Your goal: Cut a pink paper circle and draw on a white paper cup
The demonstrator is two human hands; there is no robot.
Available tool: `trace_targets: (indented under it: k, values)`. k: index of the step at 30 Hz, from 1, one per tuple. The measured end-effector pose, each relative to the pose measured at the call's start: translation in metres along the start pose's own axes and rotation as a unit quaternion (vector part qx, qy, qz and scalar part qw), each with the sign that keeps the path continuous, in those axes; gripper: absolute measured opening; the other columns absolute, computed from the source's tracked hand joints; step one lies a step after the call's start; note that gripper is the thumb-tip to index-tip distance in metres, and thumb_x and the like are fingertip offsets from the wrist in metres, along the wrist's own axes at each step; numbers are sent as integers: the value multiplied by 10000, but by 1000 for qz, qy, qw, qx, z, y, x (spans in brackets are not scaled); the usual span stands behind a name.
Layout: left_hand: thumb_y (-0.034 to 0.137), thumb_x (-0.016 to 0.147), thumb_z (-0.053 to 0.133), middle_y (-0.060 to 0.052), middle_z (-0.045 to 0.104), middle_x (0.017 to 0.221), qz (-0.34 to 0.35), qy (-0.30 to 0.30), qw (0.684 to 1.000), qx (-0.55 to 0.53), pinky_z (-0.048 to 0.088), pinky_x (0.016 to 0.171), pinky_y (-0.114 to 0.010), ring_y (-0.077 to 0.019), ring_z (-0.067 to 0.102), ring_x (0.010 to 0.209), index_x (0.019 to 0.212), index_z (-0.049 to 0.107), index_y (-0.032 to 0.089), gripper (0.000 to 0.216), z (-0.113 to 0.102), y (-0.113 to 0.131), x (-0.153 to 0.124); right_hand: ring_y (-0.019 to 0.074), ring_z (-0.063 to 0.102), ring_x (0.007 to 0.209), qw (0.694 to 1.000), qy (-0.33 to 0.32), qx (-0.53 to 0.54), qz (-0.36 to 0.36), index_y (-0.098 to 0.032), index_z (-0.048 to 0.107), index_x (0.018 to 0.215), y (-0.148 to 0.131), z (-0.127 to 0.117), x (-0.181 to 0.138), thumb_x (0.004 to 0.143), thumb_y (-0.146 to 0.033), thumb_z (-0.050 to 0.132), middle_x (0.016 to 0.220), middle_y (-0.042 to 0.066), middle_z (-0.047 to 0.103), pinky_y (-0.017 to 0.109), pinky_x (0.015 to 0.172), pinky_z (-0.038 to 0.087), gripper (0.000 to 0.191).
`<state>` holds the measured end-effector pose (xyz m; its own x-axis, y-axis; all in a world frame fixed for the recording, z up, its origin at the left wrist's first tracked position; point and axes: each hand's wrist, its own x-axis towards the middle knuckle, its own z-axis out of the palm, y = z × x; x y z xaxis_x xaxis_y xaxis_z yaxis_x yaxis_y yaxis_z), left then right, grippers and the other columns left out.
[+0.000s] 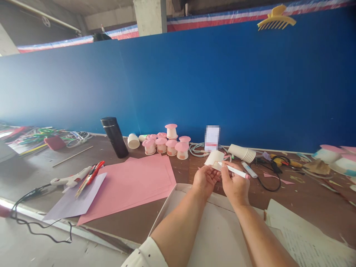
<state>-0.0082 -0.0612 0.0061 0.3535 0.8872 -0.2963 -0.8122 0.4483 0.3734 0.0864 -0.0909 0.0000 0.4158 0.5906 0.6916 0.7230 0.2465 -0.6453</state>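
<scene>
A white paper cup is held tilted in my left hand, fingers wrapped under its side. In my right hand is a white marker pen with a pink end, its tip pointing at the cup's wall by the rim. Whether the tip touches the cup, I cannot tell. Both hands are above a shallow white box lid. Beyond them, a stack of paper cups lies on its side, with a pale capped tube near it.
Several cups with pink paper tops stand by the blue partition. Left are a black flask, pink paper sheets, a red utility knife and a glue gun with its cable. An open notebook lies right.
</scene>
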Motion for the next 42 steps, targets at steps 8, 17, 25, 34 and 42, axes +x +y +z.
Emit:
trace_targets:
  k: [8,17,25,34,42]
  values:
    - [83,812,547,-82,647,710,0,5,1000,5,524,714,-247,-132,634,638,756,616,98,91,0,0,0,193,672,688,1000,9,-9,-19,-147,715,913,0,-1,1,901,-414,516,847,114,741,284,663,508,333]
    - [79,814,541,-91,659,726,0,-6,1000,-4,541,778,-285,-154,660,685,784,624,94,89,-1,1,1,192,669,665,1000,7,-1,-9,-148,714,908,-1,-1,1,889,-412,522,826,115,740,283,636,508,327]
    - [86,813,548,-84,645,697,-3,-8,1000,-5,558,737,-287,-149,650,645,787,620,93,77,-3,1,3,193,667,661,1000,3,0,-1,-146,716,913,-1,1,1,890,-418,520,827,117,739,284,631,507,336]
    - [92,820,530,-96,646,712,-5,-13,1000,-4,554,690,-266,-147,652,635,775,623,73,105,-2,2,2,185,664,645,1000,-1,-4,0,-142,713,920,-3,-1,0,900,-457,503,844,121,741,278,622,504,379]
    - [97,819,535,-99,646,726,-6,-13,1000,1,550,678,-258,-145,648,639,787,628,74,100,-3,1,3,204,664,698,1000,0,-8,-3,-142,721,918,-2,0,0,908,-478,495,845,123,740,300,653,500,405]
